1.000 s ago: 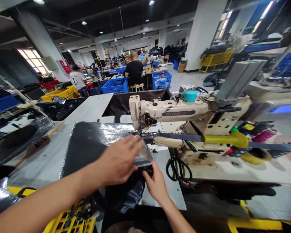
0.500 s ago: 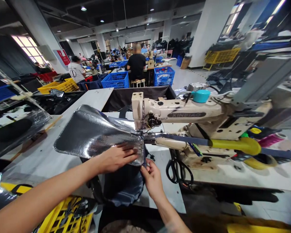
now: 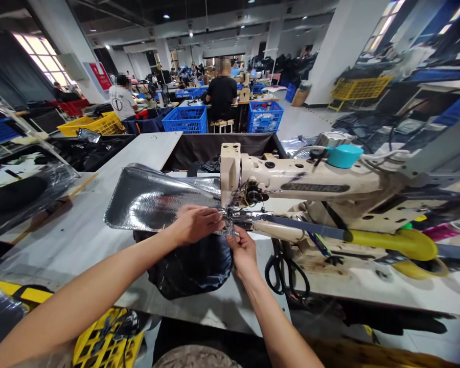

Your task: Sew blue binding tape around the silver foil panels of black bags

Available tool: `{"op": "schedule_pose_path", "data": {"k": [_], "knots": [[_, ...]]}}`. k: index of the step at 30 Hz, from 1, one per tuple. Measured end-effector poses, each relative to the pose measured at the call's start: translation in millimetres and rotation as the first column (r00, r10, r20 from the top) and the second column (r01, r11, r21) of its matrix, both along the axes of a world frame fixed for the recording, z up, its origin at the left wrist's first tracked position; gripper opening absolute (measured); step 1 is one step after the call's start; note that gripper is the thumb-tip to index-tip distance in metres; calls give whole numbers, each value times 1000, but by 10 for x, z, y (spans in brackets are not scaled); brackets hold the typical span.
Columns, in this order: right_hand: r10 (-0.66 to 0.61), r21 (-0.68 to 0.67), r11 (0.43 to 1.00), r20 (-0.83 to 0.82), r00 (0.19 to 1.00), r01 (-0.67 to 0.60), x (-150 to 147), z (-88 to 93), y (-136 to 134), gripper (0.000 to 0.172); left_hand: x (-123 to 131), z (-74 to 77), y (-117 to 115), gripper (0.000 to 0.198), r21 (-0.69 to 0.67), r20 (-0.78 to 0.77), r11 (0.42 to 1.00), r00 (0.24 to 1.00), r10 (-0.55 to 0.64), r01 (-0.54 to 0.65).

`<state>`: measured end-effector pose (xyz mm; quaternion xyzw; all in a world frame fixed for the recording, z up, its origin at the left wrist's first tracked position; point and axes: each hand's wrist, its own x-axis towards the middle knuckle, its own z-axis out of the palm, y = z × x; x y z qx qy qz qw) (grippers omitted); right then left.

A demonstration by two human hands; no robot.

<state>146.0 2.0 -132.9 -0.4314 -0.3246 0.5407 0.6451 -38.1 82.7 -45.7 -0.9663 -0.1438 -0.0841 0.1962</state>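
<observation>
A silver foil-lined bag [image 3: 157, 199] lies on the sewing table, its flat silver panel reaching to the needle area of a cream sewing machine [image 3: 314, 176]. The bag's black body [image 3: 195, 266] bulges below the panel, towards me. My left hand [image 3: 199, 223] rests with fingers laid out on the panel's near edge, just left of the presser foot. Close by on the right, my right hand [image 3: 243, 253] pinches the bag's edge between thumb and fingers. A dark binding strip [image 3: 302, 226] runs along the machine's arm to the stitching point. The needle tip is hard to make out.
Black-handled scissors [image 3: 287, 276] hang at the table edge, right of my right hand. A yellow tape guide [image 3: 394, 243] sits along the machine. Below left is a yellow crate [image 3: 107, 337]. Blue crates [image 3: 186, 120] and seated co-workers [image 3: 222, 89] are farther back.
The silver panel has turned and shifted under the machine, its near edge drawn up to the needle area. Both hands have moved up closer to the presser foot. The view has shifted slightly.
</observation>
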Motion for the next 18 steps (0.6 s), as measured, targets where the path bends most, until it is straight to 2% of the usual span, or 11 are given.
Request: {"op": "schedule_pose_path", "data": {"k": [4,7,10,12,14,16,18], "knots": [[-60,8,998,65,996,59,-26,-41,91,53,116,-106,43,33,23,-24,989,989,149,-149],[-86,21,996,210,974,83,-34,-108,-59,47,148,-52,3,38,32,-89,973,969,232,-231],[-54,-18,998,361,931,65,-20,-170,-324,43,40,137,-14,40,48,-141,990,980,141,-135],[-32,-46,997,394,919,55,-12,-188,-466,43,-72,288,-12,41,24,-185,999,982,26,-22],[-27,-53,997,382,924,51,-15,-185,-540,45,-161,406,-14,42,-24,-221,999,975,-35,31],[-40,-53,997,366,930,64,-29,-167,-553,45,-207,464,-23,45,-48,-260,999,965,-21,9],[-61,-51,995,357,932,84,-49,-145,-527,44,-223,459,-30,52,-38,-325,998,945,41,-57]]}}
